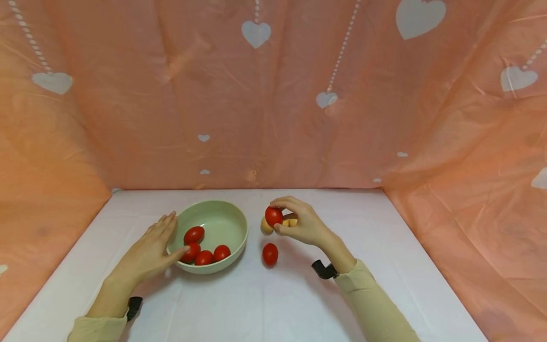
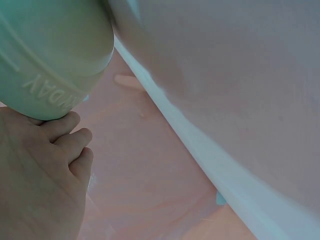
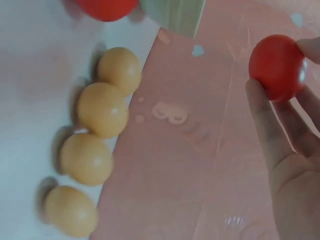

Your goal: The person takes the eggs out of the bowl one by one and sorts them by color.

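Tomato (image 1: pixel 274 217) was pinched in the right hand (image 1: pixel 305 223)

We saw the right grip clamped on it, thumb and fingertips round its sides, to the right of the pale green bowl (image 1: pixel 228 223). Our right wrist view showed four yellow balls (image 3: pixel 102 110) in a row near it. The left hand (image 1: pixel 147 254) rested against the bowl's left side — that grip stood apart, thumb spread from the fingers. Four red tomatoes (image 1: pixel 194 235) lay inside; a lone one (image 1: pixel 270 255) sat on the white surface (image 1: pixel 239 308) — just beside the bowl.
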`<state>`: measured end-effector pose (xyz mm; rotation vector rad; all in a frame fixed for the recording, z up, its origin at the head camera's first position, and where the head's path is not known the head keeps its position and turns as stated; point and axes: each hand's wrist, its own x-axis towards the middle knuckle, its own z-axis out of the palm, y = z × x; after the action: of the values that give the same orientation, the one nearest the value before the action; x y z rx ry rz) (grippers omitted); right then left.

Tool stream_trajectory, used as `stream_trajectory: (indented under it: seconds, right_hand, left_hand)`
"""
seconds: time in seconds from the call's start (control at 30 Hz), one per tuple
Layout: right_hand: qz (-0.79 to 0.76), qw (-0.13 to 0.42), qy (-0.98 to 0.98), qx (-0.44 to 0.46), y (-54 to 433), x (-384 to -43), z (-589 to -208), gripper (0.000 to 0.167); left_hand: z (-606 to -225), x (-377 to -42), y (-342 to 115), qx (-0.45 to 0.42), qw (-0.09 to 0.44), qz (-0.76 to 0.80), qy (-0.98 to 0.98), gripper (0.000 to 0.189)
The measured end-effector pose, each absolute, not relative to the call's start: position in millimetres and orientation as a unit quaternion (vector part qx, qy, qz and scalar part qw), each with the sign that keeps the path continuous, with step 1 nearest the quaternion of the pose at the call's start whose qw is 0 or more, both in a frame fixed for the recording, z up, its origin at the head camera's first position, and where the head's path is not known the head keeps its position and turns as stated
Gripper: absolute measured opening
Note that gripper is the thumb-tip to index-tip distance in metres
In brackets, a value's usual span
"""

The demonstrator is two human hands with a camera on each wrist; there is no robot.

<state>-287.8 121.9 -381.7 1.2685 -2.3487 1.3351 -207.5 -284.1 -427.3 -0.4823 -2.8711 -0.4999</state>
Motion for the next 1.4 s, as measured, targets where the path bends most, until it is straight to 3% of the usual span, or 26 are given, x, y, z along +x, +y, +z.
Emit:
stream_trajectory:
  seconds: [0.4,0.73,1.4]
  right_hand:
    - [0.409,0.056,-0.840,0.352,154,-269,-412,0.043]
    - [0.349,-0.016,-0.866,0.357,157,-268,-420,0.045]
    - [0.266,-0.031,-0.889,0.373,150,-266,-425,0.040]
  left_hand:
    - [-426,-208,-285,-0.166,0.092,-0.163,-0.968,0.096]
    - [-426,-208,-284,-0.162,0.086,-0.162,-0.970,0.096]
    - [-425,-208,-284,-0.157,0.084,-0.158,-0.971,0.097]
